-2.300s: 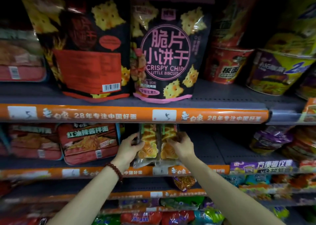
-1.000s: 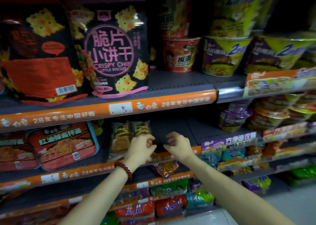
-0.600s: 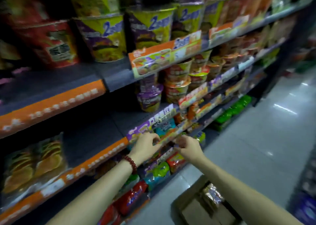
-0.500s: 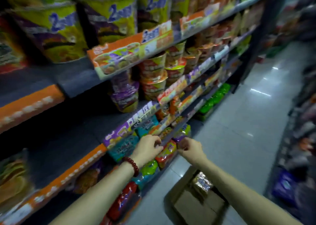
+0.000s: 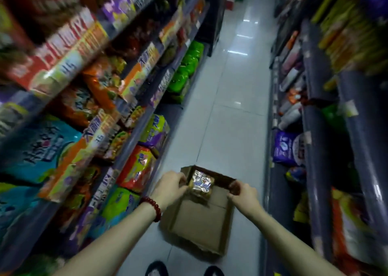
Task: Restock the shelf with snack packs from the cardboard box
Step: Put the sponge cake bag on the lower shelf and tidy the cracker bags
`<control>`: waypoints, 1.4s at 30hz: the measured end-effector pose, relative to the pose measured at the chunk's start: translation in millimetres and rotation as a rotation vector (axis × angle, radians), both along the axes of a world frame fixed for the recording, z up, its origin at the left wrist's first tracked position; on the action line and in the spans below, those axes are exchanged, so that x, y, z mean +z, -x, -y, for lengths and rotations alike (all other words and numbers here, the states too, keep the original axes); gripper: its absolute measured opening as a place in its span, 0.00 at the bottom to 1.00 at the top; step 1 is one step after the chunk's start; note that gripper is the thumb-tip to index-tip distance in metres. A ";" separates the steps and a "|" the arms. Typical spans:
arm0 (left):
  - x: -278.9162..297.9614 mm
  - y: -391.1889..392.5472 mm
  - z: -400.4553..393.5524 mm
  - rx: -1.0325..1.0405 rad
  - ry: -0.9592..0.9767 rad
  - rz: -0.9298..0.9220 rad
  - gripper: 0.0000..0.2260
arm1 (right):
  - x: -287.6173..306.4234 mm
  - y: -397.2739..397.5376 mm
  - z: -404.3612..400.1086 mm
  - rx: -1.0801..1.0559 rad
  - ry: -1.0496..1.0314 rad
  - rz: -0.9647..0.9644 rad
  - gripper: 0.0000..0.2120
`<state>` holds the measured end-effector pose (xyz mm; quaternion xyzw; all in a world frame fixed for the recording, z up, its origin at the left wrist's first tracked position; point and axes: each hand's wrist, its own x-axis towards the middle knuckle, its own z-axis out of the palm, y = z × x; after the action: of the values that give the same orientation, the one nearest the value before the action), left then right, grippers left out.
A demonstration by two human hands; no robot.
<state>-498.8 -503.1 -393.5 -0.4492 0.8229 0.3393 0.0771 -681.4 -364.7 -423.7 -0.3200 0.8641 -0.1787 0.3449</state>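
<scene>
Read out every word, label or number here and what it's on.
Nothing reads with certainty; motion blur.
Teal bag: large Chinese characters, smeared.
Shelf-edge strips: print and price numbers, blurred.
Purple bag: white print, unreadable.
Snack pack in the cardboard box: glare, illegible.

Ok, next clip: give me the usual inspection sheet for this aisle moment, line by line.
Surface: pale glossy tiled floor, bare along the aisle, with light reflections.
Job's things: open brown cardboard box on the floor; one shiny clear-wrapped snack pack at its far end, rest of the box bottom bare.
Clutter: nothing seen on the floor besides the box.
Grippers: left hand, red bead bracelet on its wrist, at the pack's left edge; right hand at the box's right rim; grip on either is unclear.
Cables: nothing seen.
Surroundings: stocked shelves of colourful packets on the left, blurred; dark shelving on the right; dark shoe tips at the bottom edge.
</scene>
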 end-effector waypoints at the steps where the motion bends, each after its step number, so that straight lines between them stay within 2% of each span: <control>1: -23.5 5.4 0.0 -0.007 -0.010 0.005 0.12 | -25.2 3.7 -2.4 -0.016 -0.010 0.008 0.10; 6: -154.7 22.8 -0.8 -0.030 -0.045 0.012 0.10 | -159.2 12.7 -5.1 -0.056 -0.051 0.052 0.14; 13: -325.5 34.0 4.8 -0.043 -0.078 -0.003 0.11 | -331.4 20.6 8.8 -0.068 -0.068 0.045 0.15; 21: -462.1 48.1 11.6 -0.049 -0.067 -0.065 0.14 | -466.0 35.7 32.1 -0.071 0.021 0.049 0.15; 26: -498.1 48.2 12.2 -0.068 0.041 -0.120 0.16 | -510.2 46.1 55.8 -0.087 0.027 -0.029 0.24; 30: -504.7 38.3 12.7 -0.100 0.072 -0.117 0.15 | -524.4 41.5 69.1 -0.157 0.048 0.125 0.35; 34: -508.4 34.2 13.2 -0.124 0.080 -0.114 0.15 | -518.7 26.4 75.8 -0.263 0.136 0.199 0.31; 38: -510.7 34.0 12.4 -0.124 0.088 -0.129 0.15 | -526.0 17.5 79.0 -0.443 0.326 0.346 0.28; 40: -511.1 33.8 10.9 -0.140 0.099 -0.117 0.15 | -529.1 14.7 83.4 -0.585 0.396 0.398 0.31; 42: -512.8 33.2 9.7 -0.145 0.099 -0.105 0.15 | -528.2 14.8 88.8 -0.665 0.379 0.425 0.38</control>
<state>-532.0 -512.8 -906.2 -0.3734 0.8718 0.3151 0.0358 -696.2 -453.5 -951.8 -0.0379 0.7819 -0.4974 0.3739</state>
